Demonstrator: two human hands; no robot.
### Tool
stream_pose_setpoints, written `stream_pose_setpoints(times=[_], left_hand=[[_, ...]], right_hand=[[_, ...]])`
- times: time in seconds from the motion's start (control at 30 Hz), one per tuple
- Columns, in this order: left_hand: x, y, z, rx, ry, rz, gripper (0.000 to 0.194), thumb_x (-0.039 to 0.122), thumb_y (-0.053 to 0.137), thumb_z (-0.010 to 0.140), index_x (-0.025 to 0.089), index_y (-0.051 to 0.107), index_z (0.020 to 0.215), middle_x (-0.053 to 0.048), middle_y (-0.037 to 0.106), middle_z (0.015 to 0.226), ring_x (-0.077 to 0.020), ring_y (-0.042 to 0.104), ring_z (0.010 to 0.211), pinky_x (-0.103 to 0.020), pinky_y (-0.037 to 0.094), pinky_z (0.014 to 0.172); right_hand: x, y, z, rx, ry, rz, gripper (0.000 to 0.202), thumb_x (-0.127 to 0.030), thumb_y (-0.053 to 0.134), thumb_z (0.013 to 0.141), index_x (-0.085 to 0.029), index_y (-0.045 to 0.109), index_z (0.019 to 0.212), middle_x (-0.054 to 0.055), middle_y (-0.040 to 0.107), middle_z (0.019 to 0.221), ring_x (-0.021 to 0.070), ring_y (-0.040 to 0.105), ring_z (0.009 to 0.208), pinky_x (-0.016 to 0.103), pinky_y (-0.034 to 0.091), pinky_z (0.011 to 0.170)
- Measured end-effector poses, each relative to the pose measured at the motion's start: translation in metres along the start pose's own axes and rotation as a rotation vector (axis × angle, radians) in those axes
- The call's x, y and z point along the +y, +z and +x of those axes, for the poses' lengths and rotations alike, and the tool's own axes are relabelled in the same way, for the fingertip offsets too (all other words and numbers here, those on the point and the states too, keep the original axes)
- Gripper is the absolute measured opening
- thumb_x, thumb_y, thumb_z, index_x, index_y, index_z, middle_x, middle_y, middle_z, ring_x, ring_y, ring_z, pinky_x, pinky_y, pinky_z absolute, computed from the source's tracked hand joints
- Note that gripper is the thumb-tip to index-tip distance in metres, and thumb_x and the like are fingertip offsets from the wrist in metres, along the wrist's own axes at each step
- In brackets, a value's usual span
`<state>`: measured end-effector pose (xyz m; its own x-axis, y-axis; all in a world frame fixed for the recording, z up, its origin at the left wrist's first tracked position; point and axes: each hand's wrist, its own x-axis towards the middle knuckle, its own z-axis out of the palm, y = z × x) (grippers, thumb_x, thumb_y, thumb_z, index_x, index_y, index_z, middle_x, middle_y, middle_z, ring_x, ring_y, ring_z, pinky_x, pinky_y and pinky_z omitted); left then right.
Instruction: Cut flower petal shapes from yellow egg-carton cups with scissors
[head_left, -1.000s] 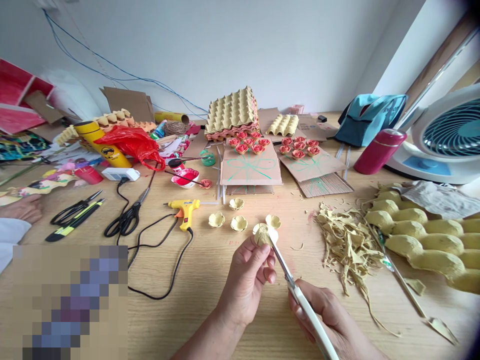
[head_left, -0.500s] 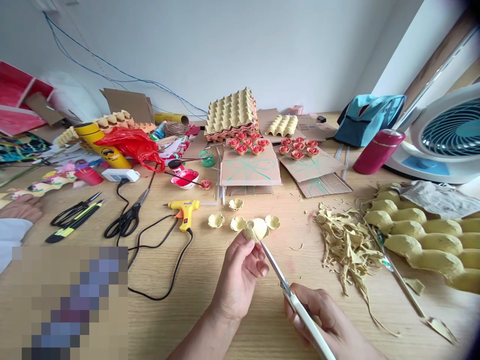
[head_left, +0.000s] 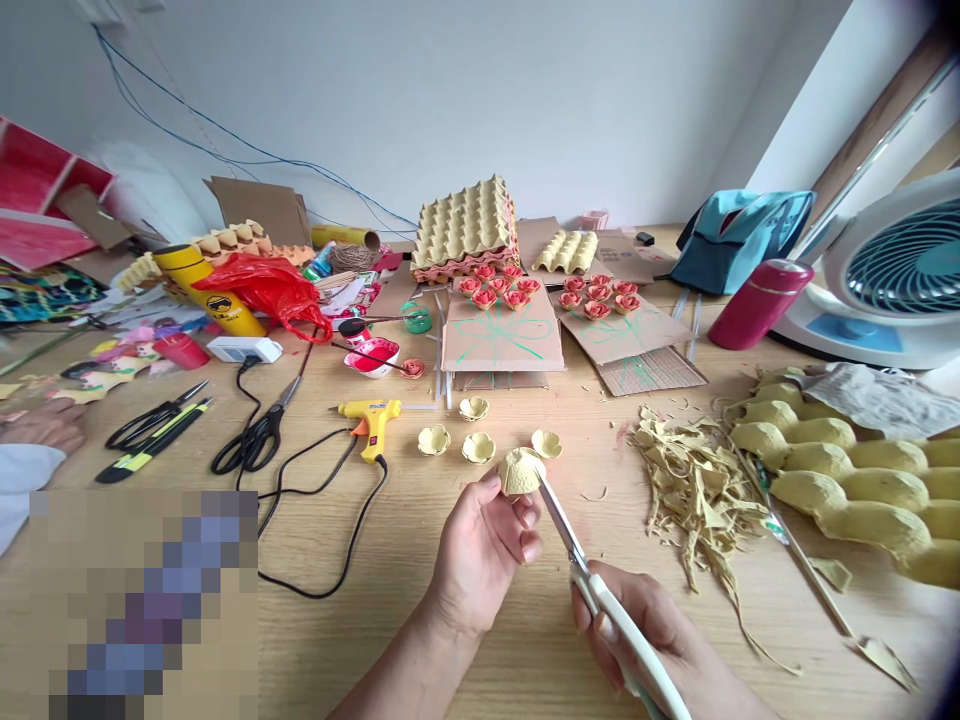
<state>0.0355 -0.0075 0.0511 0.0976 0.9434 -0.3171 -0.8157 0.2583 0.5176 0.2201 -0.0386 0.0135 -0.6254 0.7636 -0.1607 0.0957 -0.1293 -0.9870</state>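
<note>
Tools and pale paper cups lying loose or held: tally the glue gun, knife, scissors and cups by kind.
Glue gun: 1
Utility knife: 1
Black-handled scissors: 2
White-handled scissors, in the right hand: 1
Petalled cups: 4
Held cup, in the left hand: 1
Total: 10

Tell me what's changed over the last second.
The left hand has turned the yellow cup piece, so its rounded outside now shows more fully. The white-handled scissors, held in the right hand, dipped to its lower edge, then came back up to its right side. Neither hand has let go. The four flower-shaped cups and the glue gun stayed put.
</note>
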Motion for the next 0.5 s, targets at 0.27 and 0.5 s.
stream_pose_setpoints(times=[0.27, 0.5], left_hand=[[-0.012, -0.004, -0.002, -0.033, 0.091, 0.179, 0.025, 0.032, 0.084, 0.076, 0.016, 0.065, 0.081, 0.0, 0.058, 0.077, -0.0086, 0.05, 0.065, -0.015, 0.038, 0.045], [-0.011, 0.0, -0.003, 0.003, 0.168, 0.29, 0.025, 0.032, 0.084, 0.075, 0.016, 0.065, 0.079, 0.001, 0.054, 0.073, -0.0081, 0.045, 0.063, -0.014, 0.041, 0.045]], right_hand=[[0.003, 0.0, 0.0, 0.05, -0.055, -0.106, 0.049, -0.066, 0.048, 0.096, -0.019, 0.052, 0.081, -0.004, 0.045, 0.066, 0.0109, 0.041, 0.057, 0.023, 0.033, 0.053], [0.0, 0.0, 0.0, 0.029, -0.049, -0.149, 0.05, -0.066, 0.044, 0.098, -0.02, 0.051, 0.081, -0.004, 0.045, 0.066, 0.0111, 0.04, 0.058, 0.023, 0.033, 0.053]])
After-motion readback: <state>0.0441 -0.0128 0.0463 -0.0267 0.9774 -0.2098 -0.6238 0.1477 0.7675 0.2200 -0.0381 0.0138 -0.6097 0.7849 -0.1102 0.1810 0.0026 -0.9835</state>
